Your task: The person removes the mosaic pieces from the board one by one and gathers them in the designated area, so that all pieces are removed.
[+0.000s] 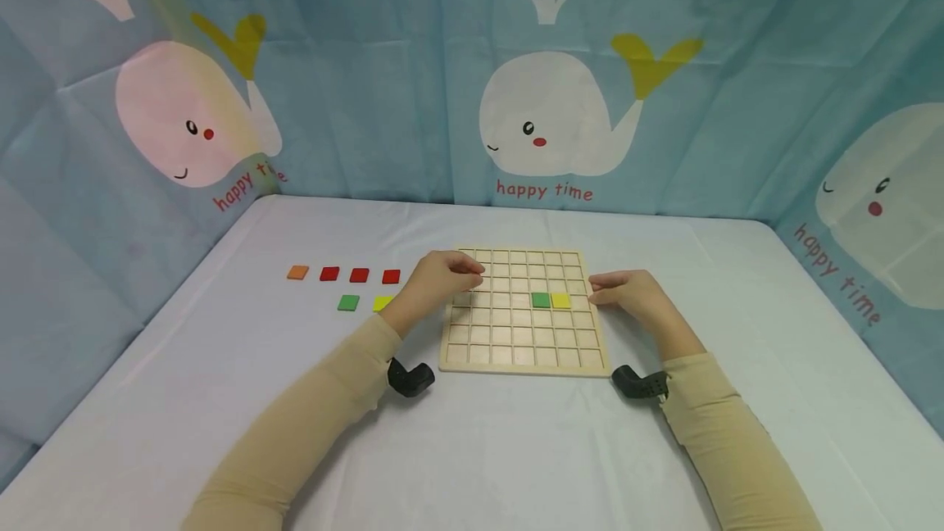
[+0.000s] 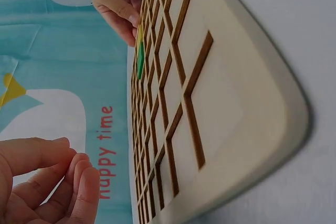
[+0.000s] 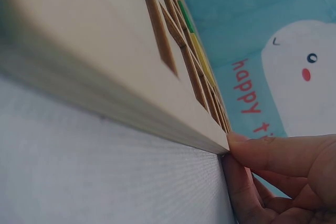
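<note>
A square wooden grid board (image 1: 516,333) lies on the table, a green tile (image 1: 541,300) and a yellow tile (image 1: 560,301) side by side in its cells. My left hand (image 1: 442,275) hovers over the board's left side. Its fingers are loosely bent, the thumb close to the fingertips, and no object shows between them in the left wrist view. At the opposite side, my right hand (image 1: 633,293) holds the board's right edge between thumb and fingers, seen close up in the right wrist view.
Left of the board lie an orange tile (image 1: 298,272), several red tiles (image 1: 359,275), another green tile (image 1: 348,302) and another yellow tile (image 1: 383,303), partly behind the left wrist. A blue whale-print curtain (image 1: 413,105) encloses the white table (image 1: 516,449) at back and sides.
</note>
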